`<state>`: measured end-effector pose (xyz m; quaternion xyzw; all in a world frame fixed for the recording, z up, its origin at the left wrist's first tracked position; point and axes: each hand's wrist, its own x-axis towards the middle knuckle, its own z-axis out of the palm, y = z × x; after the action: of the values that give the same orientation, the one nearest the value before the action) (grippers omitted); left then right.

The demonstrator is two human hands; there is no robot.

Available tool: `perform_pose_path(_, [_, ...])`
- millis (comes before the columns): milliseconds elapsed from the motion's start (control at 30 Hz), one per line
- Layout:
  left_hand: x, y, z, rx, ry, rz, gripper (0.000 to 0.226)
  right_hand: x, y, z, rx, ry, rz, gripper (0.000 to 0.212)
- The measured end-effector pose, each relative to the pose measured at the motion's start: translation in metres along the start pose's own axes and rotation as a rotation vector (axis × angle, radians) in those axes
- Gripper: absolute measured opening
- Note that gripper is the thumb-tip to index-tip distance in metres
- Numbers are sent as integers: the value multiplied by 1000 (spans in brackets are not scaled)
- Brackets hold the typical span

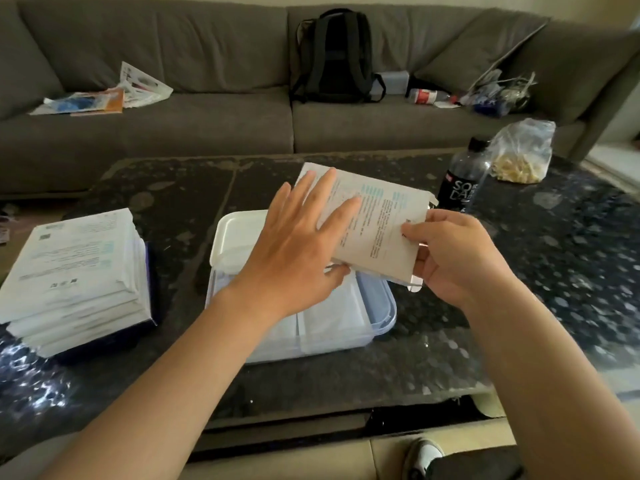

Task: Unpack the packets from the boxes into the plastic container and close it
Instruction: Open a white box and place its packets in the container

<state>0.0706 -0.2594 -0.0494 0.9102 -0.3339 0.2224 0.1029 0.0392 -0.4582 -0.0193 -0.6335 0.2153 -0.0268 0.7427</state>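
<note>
Pinching the box by its frame-right end, right hand holds it over the container; left hand lies flat on it.

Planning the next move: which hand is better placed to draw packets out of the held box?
Probably the left hand: it is open, flat against the box above the plastic container. The right hand grips the box.

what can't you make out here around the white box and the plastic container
Head view only:
- flat white cardboard box: whether packets remain inside, hidden by its own walls; its print is too small.
- clear plastic container: much of its contents, covered by the left hand and the box.
- right hand: its fingers behind the box.
</note>
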Motion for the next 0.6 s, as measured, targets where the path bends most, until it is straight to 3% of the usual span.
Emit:
perform_pose_path(100, [16,34,4,-156,43,1,72,-4,0,-47,192,160,80,26])
perform_pose_path(233, [38,75,14,-240,-51,16,54,-1,15,-99,372,269,153,38])
perform_pose_path(367, [55,106,31,-238,-180,68,40,14,37,-130,392,362,250,48])
perform_pose_path(600, [67,138,55,-153,-365,86,35,36,66,-140,333,410,345,50])
